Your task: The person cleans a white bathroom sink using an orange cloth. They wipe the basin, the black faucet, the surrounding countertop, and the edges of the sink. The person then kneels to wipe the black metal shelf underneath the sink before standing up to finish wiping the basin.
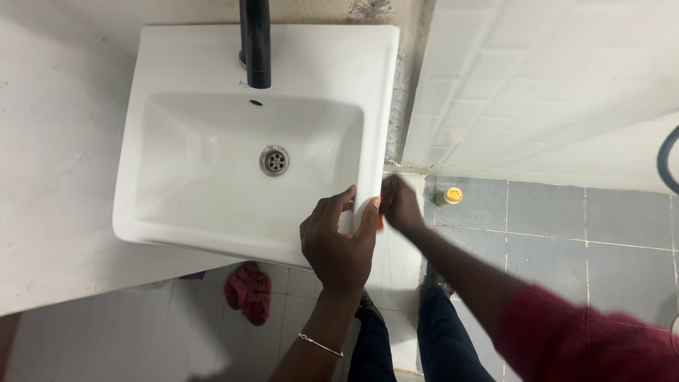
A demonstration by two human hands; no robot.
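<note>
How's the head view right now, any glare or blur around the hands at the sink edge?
Head view: even, soft light; sink bright white with no harsh glare; right hand slightly motion-blurred at the sink's side; left hand sharp; the orange thing under the right hand is too hidden to make out.

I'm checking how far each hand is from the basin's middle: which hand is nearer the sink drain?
Left. The left hand grips the sink's front right rim, below-right of the drain; the right hand is outside the right edge.

White wall tiles point(537, 85) cover the right side, meeting a grey tiled floor point(552, 233) with pale grout lines. A plain white wall point(49, 177) runs along the left. Paler floor tiles point(141, 332) lie below, where a dark red cloth point(249, 291) sits crumpled.
</note>
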